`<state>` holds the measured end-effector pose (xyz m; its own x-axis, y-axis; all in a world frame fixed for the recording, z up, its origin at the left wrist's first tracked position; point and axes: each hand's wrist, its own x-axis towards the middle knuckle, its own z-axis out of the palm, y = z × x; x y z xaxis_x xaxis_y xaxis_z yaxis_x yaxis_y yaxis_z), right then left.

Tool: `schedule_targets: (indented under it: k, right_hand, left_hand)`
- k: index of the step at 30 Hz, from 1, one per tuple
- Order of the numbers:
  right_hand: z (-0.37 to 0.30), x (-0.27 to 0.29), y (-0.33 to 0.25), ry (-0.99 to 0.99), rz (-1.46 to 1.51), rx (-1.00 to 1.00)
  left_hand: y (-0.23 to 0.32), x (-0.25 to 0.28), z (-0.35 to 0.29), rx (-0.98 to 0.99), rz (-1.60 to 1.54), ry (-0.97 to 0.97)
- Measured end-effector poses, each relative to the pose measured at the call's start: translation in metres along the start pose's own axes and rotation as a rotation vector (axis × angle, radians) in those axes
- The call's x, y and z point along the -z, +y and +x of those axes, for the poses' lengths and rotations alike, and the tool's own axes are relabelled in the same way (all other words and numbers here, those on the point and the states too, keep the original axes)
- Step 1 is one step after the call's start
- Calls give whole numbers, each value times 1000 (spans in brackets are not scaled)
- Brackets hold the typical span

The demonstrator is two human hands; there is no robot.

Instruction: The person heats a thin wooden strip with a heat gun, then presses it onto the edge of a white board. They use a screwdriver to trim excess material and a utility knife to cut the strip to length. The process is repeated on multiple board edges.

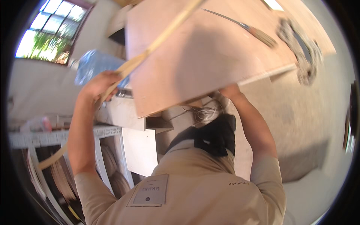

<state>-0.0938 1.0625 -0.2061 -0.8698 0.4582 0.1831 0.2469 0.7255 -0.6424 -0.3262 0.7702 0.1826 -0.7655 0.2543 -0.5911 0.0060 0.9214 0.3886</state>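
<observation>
The left hand (100, 85) is clenched around a long pale cane (150, 48) that runs up across the picture and down behind the forearm toward the rack (45, 137) at lower left. The right hand (229, 91) reaches to the lower edge of a big wooden board (202, 52), its fingers hidden under that edge, so I cannot tell whether it grips the board or only steadies it. The board stands tilted, its near corner just above a pale block (120, 112) and some shelving. The main risk, as I judge it, is the board: if only one hand bears on one edge, it could pivot or slide down toward the body or onto the block. The cane lies across the board's face, and a swing of it could push the board further off balance or catch the blue plastic sheet (93, 65) behind the left hand. A brush (258, 35) and a grey rag-like tangle (302, 52) seem to rest on the board's far part; more tilt could send them sliding off onto the floor (307, 112). The picture is blurred, which suggests quick motion and less control.
</observation>
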Motion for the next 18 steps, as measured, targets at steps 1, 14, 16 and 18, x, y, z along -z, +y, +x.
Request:
schedule_targets:
  k: [1,14,16,18]
  right_hand:
    - [17,6,-21,200,-26,155]
    - [22,64,-26,-135,-85,86]
    - [21,70,-27,-171,-84,90]
    - [22,77,-26,-197,-88,92]
  left_hand:
    - [10,-6,-16,43,-7,33]
    - [-13,6,-40,135,-163,-96]
    - [-9,2,-45,145,-96,-70]
    - [-6,-1,-46,151,-64,-66]
